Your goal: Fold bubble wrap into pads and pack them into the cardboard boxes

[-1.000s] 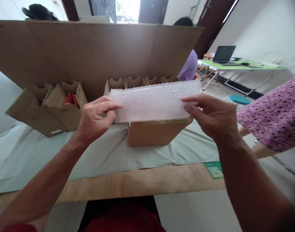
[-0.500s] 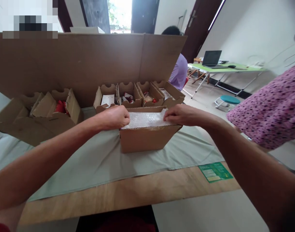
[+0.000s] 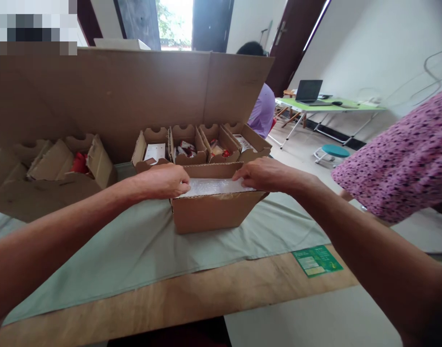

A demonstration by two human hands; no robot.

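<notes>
An open cardboard box (image 3: 208, 212) stands on the cloth in front of me, with clear bubble wrap (image 3: 217, 186) lying across its inside near the top. My left hand (image 3: 166, 180) is closed over the box's left end, its curled fingers on that end of the bubble wrap. At the opposite end, my right hand (image 3: 266, 173) reaches over the rim and pinches the wrap between thumb and fingers. Some fingertips of both hands are hidden. Whatever lies under the bubble wrap cannot be seen.
Behind the box stand several cardboard bins (image 3: 186, 144) with small packets, backed by a tall cardboard panel (image 3: 144, 86). More bins (image 3: 61, 193) are at left. A green card (image 3: 316, 260) lies on the wooden table edge (image 3: 163, 294). People are beyond the panel and at right.
The bubble wrap sits lower in the box, and more of the box's far inner wall shows. Both hands keep their places at its ends. The whole view has shifted slightly.
</notes>
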